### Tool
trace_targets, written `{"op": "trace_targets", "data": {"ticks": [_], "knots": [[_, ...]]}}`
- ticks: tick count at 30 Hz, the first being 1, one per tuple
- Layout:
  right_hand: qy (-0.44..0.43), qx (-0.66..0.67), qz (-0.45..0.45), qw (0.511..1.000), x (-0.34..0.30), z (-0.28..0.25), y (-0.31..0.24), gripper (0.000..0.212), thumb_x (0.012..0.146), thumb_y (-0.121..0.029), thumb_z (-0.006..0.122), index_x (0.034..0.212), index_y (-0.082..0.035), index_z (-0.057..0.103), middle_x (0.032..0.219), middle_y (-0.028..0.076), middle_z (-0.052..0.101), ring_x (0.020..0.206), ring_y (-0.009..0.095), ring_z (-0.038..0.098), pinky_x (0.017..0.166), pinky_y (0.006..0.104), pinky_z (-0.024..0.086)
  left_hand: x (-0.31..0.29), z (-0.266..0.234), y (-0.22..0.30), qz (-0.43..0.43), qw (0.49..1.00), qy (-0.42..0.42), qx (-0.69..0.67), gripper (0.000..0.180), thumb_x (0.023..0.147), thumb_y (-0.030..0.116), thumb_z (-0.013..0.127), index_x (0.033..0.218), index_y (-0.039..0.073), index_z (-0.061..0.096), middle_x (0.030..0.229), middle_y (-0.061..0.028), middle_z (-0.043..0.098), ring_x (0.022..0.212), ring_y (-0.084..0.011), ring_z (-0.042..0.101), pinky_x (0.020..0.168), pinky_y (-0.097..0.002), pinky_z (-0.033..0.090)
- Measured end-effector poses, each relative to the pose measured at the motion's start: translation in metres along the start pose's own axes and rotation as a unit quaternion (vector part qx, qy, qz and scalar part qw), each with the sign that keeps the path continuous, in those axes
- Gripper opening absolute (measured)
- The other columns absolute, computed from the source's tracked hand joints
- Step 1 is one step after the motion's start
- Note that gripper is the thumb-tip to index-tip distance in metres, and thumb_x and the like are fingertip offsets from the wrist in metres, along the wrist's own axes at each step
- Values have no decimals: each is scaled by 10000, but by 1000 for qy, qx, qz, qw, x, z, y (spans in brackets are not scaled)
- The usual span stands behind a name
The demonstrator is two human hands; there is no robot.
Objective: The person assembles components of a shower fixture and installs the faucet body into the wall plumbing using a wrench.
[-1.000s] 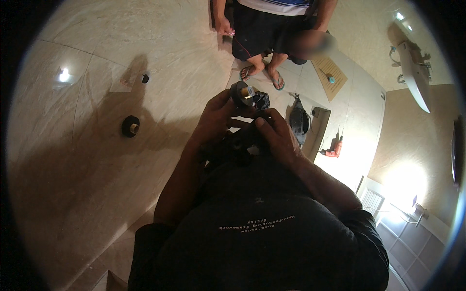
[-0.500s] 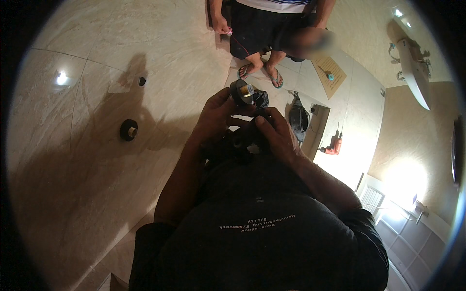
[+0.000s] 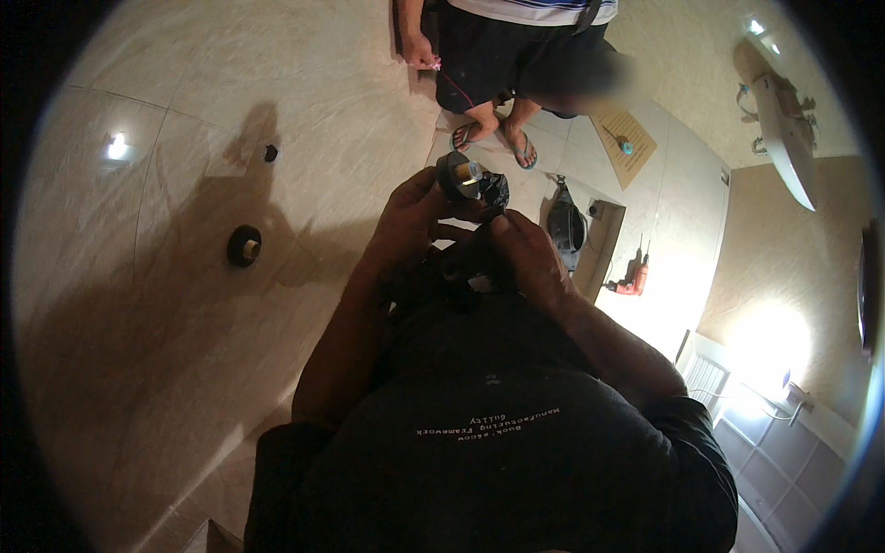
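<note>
Close to my chest I hold a black tap fitting, whose round flange (image 3: 450,177) has a brass-coloured threaded end standing out of it. My left hand (image 3: 406,217) is wrapped round it from the left, just below the flange. On the other side my right hand (image 3: 535,258) is closed, thumb and fingers pinching a dark part of the same fitting. Shadow hides much of its dark body against my black shirt. A crumpled piece of black plastic (image 3: 495,191) shows just beyond my hands. To the left, a matching black flange with a brass stub (image 3: 247,247) sits on the tiled wall.
A smaller black fitting (image 3: 270,153) is on the wall. Another person (image 3: 484,69) in shorts and sandals stands ahead, holding a thin red cord. Nearby are a black pouch (image 3: 566,226), red drill (image 3: 632,279), cardboard sheet (image 3: 623,166) and washbasin (image 3: 784,138). A bright lamp shines at right.
My right thumb and fingers have shifted slightly on the fitting, drawing closer together. The left hand keeps its place. The other person's arm on the right has moved out of sight.
</note>
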State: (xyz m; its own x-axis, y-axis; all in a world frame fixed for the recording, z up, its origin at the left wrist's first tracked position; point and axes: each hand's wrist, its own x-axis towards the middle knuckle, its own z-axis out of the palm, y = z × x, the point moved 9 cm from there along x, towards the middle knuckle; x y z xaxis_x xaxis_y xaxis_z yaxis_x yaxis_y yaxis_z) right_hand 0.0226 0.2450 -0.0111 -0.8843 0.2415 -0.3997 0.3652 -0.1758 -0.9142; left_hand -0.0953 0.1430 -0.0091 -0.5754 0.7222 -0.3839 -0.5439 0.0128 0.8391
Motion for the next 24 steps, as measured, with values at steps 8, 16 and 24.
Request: {"op": "trace_targets", "data": {"ticks": [8, 16, 24], "knots": [[20, -85, -16, 996, -2, 4, -4, 512, 1052, -445, 470, 1218, 12, 633, 1059, 162, 703, 982, 220, 637, 888, 368, 486, 1, -10, -7, 21, 997, -9, -73, 358, 1065, 325, 518, 1229, 11, 565, 1011, -142, 690, 924, -281, 731, 776, -422, 623], [59, -45, -43, 996, -11, -5, -5, 492, 1036, -434, 494, 1139, 18, 658, 987, 91, 669, 887, 178, 553, 833, 320, 425, -6, -35, -1, 55, 985, 59, -154, 289, 1061, 271, 537, 1206, 22, 561, 990, -167, 703, 884, -313, 737, 764, -461, 633], [128, 85, -131, 979, -8, -26, -4, 492, 1014, -440, 539, 1195, 9, 625, 937, 90, 643, 865, 169, 584, 818, 337, 465, -43, -113, -38, 106, 961, 174, -186, 398, 1028, 381, 536, 1258, 56, 551, 1054, -155, 663, 992, -316, 670, 964, -518, 531]]}}
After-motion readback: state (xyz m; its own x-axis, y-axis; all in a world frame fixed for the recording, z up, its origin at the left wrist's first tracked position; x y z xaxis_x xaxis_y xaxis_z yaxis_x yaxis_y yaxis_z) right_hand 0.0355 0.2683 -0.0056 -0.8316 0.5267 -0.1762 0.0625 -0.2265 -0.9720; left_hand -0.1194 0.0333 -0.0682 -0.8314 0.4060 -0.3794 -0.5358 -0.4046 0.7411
